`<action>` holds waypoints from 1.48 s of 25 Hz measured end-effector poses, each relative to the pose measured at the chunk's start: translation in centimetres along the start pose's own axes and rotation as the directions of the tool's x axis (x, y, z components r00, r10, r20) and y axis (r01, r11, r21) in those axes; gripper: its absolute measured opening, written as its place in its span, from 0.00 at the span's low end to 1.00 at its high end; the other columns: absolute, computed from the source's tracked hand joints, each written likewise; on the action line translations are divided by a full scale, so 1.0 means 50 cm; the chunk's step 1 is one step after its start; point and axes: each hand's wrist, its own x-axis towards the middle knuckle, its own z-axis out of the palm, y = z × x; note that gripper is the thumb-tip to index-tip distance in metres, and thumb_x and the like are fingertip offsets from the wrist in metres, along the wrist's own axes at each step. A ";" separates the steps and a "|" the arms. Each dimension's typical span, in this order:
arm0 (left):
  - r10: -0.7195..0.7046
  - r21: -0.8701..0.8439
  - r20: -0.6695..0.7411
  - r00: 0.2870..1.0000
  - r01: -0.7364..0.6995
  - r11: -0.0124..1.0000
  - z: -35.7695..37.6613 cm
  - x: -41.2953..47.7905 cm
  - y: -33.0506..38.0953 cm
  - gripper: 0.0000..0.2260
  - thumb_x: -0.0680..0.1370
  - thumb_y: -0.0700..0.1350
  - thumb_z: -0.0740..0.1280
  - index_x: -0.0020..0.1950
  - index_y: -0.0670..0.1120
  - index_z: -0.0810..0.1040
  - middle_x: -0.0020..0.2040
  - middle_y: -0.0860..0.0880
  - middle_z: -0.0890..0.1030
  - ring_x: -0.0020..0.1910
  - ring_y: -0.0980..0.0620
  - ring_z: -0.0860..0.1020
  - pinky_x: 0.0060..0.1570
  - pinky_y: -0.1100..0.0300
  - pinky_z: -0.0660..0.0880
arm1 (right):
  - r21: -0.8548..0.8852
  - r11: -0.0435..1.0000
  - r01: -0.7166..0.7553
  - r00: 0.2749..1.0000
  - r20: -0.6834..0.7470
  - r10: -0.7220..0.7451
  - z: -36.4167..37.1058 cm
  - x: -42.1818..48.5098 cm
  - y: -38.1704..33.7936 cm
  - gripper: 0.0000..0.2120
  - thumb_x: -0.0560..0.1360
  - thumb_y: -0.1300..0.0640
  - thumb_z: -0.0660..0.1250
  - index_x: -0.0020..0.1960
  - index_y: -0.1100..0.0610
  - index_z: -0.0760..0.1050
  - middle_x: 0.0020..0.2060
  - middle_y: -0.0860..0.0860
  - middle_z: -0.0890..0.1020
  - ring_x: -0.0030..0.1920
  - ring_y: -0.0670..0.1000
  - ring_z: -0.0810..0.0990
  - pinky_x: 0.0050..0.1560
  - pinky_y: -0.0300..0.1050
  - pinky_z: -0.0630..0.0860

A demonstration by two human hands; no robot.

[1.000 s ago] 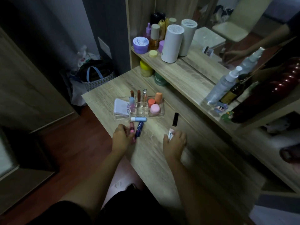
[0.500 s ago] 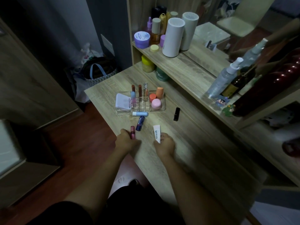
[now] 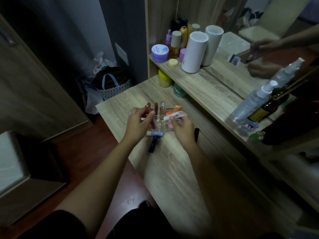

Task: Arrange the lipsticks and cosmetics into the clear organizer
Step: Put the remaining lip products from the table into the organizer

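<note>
The clear organizer (image 3: 161, 125) stands on the wooden table, with lipsticks (image 3: 156, 107) upright in its back slots and an orange tube (image 3: 177, 109) at its right. My left hand (image 3: 138, 125) hovers over its left part, shut on a dark red lipstick (image 3: 151, 123). My right hand (image 3: 183, 130) is over its right part, gripping a small white tube (image 3: 175, 116) that lies roughly level. In front of the organizer rest a light blue stick (image 3: 156, 134) and a navy tube (image 3: 152, 144). A black lipstick (image 3: 196, 134) shows beside my right wrist.
A raised shelf (image 3: 198, 83) behind holds a white cylinder (image 3: 194, 52), a purple jar (image 3: 160, 52), bottles and a spray bottle (image 3: 250, 106). A mirror sits above it. Yellow and green jars (image 3: 164, 78) stand under the shelf. A bag (image 3: 112, 83) lies on the floor at left.
Both hands rose from the table's front and moved forward over the organizer, the left carrying the dark red lipstick and the right the white tube.
</note>
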 end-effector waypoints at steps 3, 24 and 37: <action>0.077 -0.007 -0.004 0.997 -0.077 0.997 -0.009 0.036 -0.001 0.10 0.76 0.43 0.68 0.56 0.44 0.78 0.48 0.47 0.80 0.46 0.54 0.78 0.45 0.67 0.73 | -0.144 0.982 0.121 0.993 -0.001 -0.122 0.000 0.042 -0.008 0.12 0.77 0.58 0.64 0.60 0.60 0.75 0.55 0.52 0.77 0.46 0.43 0.78 0.41 0.26 0.72; 0.295 0.688 0.167 0.941 -0.326 0.648 0.041 0.085 -0.064 0.11 0.73 0.50 0.70 0.53 0.49 0.82 0.52 0.46 0.82 0.54 0.40 0.75 0.47 0.47 0.68 | -0.309 0.927 0.213 0.976 0.120 -0.184 0.043 0.096 0.054 0.03 0.75 0.61 0.66 0.47 0.54 0.76 0.45 0.48 0.81 0.41 0.34 0.79 0.40 0.27 0.75; 0.273 0.686 0.201 0.941 -0.335 0.646 0.039 0.102 -0.058 0.13 0.76 0.53 0.65 0.56 0.48 0.80 0.54 0.48 0.81 0.57 0.43 0.73 0.50 0.47 0.64 | -0.390 0.900 0.196 0.975 0.175 -0.136 0.050 0.104 0.058 0.15 0.74 0.62 0.67 0.61 0.55 0.73 0.51 0.52 0.81 0.46 0.42 0.75 0.43 0.29 0.72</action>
